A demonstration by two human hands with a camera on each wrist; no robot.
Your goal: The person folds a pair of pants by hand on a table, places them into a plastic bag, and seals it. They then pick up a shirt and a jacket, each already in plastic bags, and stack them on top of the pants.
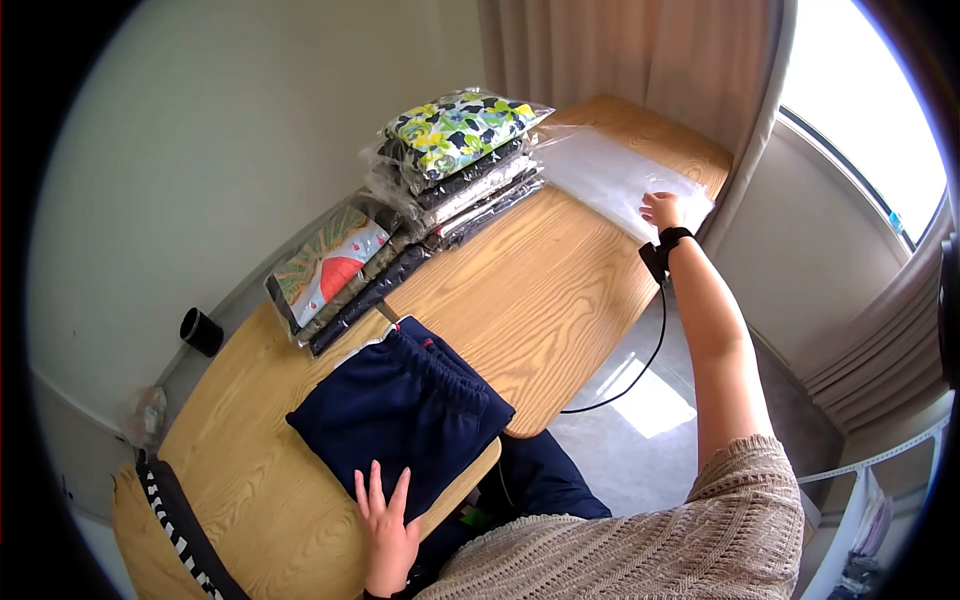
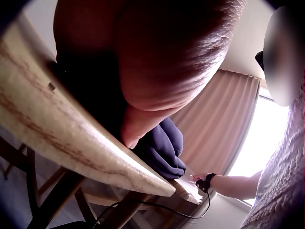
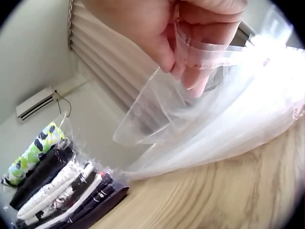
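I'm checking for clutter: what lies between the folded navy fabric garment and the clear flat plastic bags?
Bare brown wooden tabletop, in the head view.

Legible text: none. Bag (image 3: 205, 129) in my right grip (image 1: 664, 211): reddish print (image 3: 206, 65) along its strip (image 3: 228, 58), too small for me to read.

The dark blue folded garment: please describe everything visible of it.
The dark blue garment is matte cloth, folded into a layered bundle. A gathered, elastic-looking band runs along one side, with small red and white details near the far end. It lies on the wooden table; the left hand touches its near edge with spread fingers.
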